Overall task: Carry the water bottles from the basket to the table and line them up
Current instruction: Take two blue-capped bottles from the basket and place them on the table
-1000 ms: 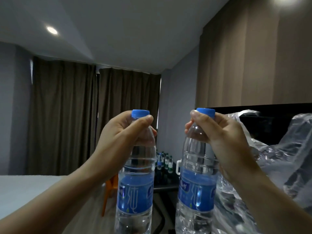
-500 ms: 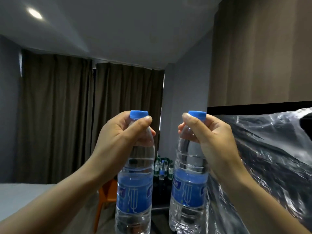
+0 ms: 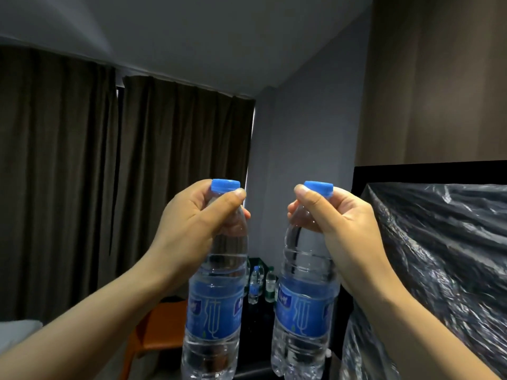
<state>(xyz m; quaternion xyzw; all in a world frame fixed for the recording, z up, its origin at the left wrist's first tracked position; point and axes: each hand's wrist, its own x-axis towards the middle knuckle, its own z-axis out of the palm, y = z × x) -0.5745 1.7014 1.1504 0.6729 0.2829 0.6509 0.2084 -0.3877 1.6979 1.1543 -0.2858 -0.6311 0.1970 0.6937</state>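
Observation:
I hold two clear water bottles with blue caps and blue labels upright in front of me. My left hand [image 3: 192, 223] grips the left bottle [image 3: 216, 305] around its neck just under the cap. My right hand [image 3: 343, 226] grips the right bottle [image 3: 304, 311] the same way. Between and behind them, far off, a dark table [image 3: 258, 314] carries several small bottles [image 3: 255, 283]. The basket is not in sight.
Crinkled clear plastic wrap [image 3: 439, 270] fills the right side, close to my right arm. An orange chair [image 3: 162, 327] stands left of the dark table. Brown curtains [image 3: 109, 187] cover the far wall, and a pale bed corner [image 3: 16, 333] shows at the lower left.
Both bottles stay gripped as before. The view has closed in on the far table; the plastic wrap now looms larger on the right, and the ceiling light has left the frame.

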